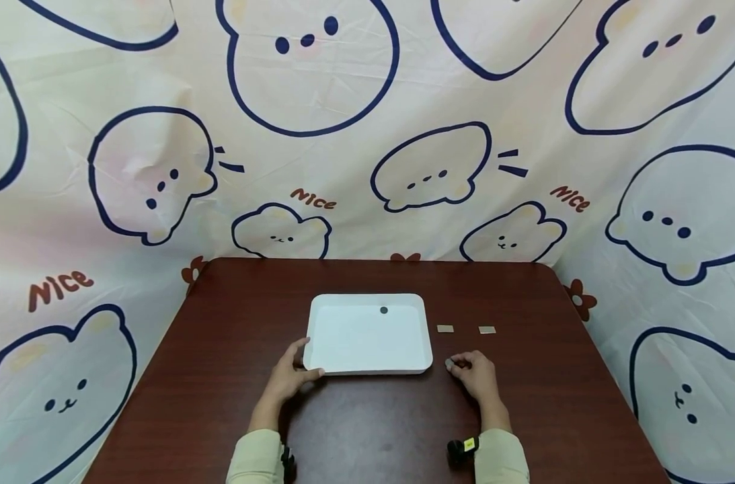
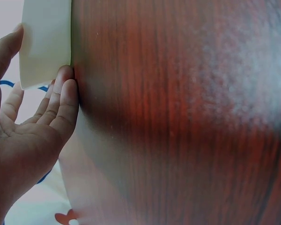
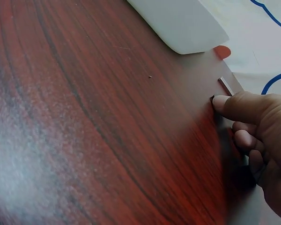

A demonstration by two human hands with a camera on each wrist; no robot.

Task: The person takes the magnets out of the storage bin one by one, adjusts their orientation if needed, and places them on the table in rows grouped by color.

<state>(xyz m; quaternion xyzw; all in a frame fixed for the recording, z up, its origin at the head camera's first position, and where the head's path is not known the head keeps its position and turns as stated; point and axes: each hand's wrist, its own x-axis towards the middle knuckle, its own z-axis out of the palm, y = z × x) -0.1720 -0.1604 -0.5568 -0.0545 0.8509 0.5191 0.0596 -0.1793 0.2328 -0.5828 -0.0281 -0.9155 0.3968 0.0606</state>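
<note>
A white rectangular tray lies on the table, with a small dark grey disc near its far edge. My left hand holds the tray's near left corner, fingers along the left side and thumb at the front. In the left wrist view, fingers of that hand reach the tray wall. Right of the tray, my right hand pinches a small grey disc between thumb and fingertips. It is mostly hidden by the thumb in the right wrist view. Beyond this hand lie two small, flat, beige rectangular pieces, a left one and a right one.
The dark brown wood-grain table reflects light near its front. Behind it and at both sides hangs a pale cloth printed with cartoon bears. A black wrist camera sits at the right sleeve.
</note>
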